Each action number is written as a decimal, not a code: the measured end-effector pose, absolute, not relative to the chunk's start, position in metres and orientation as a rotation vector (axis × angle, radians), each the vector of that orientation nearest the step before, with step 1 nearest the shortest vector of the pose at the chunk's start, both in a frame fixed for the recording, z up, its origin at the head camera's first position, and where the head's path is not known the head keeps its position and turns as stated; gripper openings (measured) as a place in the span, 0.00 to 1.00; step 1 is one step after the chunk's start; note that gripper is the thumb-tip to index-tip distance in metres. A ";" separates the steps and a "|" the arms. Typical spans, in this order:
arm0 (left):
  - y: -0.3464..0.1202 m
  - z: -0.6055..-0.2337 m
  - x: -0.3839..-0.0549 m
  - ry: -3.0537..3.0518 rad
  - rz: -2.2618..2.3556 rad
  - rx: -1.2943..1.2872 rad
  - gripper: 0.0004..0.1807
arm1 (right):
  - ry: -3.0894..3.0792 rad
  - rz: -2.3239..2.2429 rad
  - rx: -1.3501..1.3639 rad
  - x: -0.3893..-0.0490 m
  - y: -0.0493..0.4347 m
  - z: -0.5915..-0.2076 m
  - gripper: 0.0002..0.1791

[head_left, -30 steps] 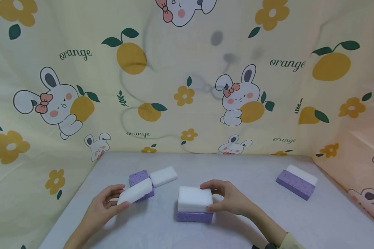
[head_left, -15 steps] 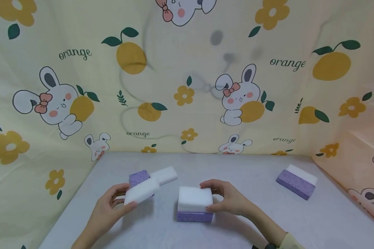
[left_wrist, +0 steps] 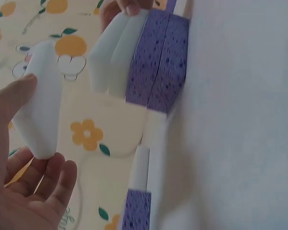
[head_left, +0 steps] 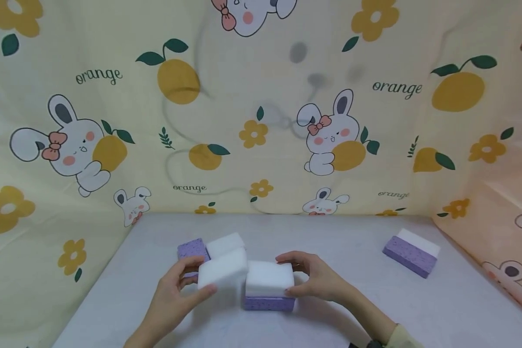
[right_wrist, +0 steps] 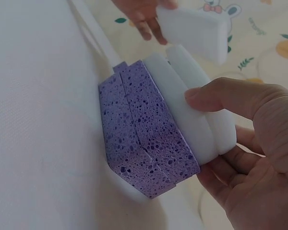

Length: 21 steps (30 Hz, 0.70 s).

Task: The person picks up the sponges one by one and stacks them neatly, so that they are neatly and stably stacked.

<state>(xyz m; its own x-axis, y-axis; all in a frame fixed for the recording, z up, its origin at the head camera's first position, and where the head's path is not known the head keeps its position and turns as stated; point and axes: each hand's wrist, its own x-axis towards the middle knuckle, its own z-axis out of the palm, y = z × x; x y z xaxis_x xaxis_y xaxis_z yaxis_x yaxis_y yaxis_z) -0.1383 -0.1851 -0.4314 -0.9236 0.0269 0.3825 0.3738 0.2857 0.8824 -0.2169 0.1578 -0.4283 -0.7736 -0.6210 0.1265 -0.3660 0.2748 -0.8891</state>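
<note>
Just left of the pile (head_left: 269,290) near the middle of the table (head_left: 339,237), the left hand (head_left: 177,292) pinches a white sponge (head_left: 223,268) between thumb and fingers, raised and tilted. Over the last second it has moved rightward from above the loose purple sponge (head_left: 191,247); the held piece is now near the pile but, by the left wrist view, apart from it, so the carry seems well along, with the piece not on the pile. The right hand (head_left: 319,280) has kept its place, thumb and bent fingers gripping the pile's white part. Counted, there are five white sponges and four purple: two of each in the pile, one white held, a loose white sponge (head_left: 224,243) beside the loose purple one, and farther right, another white sponge (head_left: 419,241) paired with another purple sponge (head_left: 410,256).
</note>
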 end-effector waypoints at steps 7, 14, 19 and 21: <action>-0.163 -0.423 -0.146 -2.255 -1.646 -0.476 0.34 | 2.302 -1.504 -0.932 -0.218 0.157 -0.429 0.37; -0.135 -0.416 -0.155 -2.278 -1.639 -0.578 0.35 | 2.282 -1.534 -0.983 -0.218 0.157 -0.431 0.37; -0.120 -0.415 -0.160 -2.265 -1.659 -0.605 0.35 | 2.288 -1.544 -0.976 -0.218 0.156 -0.431 0.37; -0.115 -0.416 -0.162 -2.282 -1.659 -0.609 0.35 | 2.286 -1.548 -0.959 -0.217 0.156 -0.431 0.37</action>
